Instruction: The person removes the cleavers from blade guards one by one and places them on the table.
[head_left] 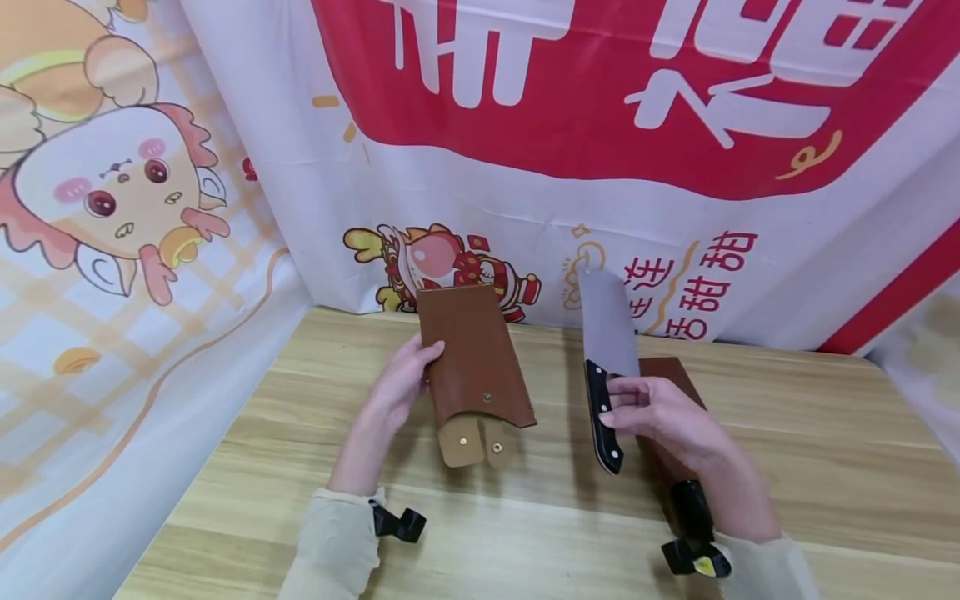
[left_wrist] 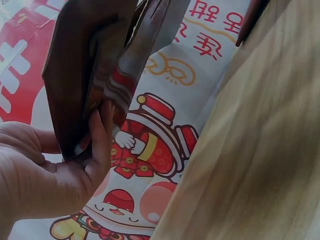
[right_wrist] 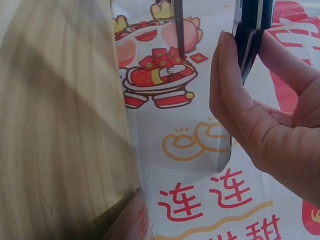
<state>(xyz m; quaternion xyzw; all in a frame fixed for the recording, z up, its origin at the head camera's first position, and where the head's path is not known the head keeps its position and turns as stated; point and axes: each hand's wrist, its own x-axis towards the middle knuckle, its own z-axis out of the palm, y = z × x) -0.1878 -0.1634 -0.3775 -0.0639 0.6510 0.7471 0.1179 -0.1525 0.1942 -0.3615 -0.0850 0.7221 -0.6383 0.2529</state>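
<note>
In the head view my left hand (head_left: 401, 379) grips a flat brown sheath (head_left: 472, 350) by its left edge, above the table. Two tan flaps with metal snaps (head_left: 462, 442) hang from the sheath's near end. In the left wrist view, fingers and thumb close on the sheath (left_wrist: 70, 95); a shiny reflective surface shows beside it, and I cannot tell what it belongs to. My right hand (head_left: 663, 417) pinches a cleaver (head_left: 609, 325) by its black riveted handle, blade pointing away and up. The right wrist view shows fingers round the handle (right_wrist: 250, 37).
A second brown flat item (head_left: 678, 375) lies on the wooden table (head_left: 517, 517), partly hidden under my right hand and wrist. Printed cloth (head_left: 480, 183) hangs behind the table and at both sides. Black camera mounts (head_left: 397, 523) sit on both wrists.
</note>
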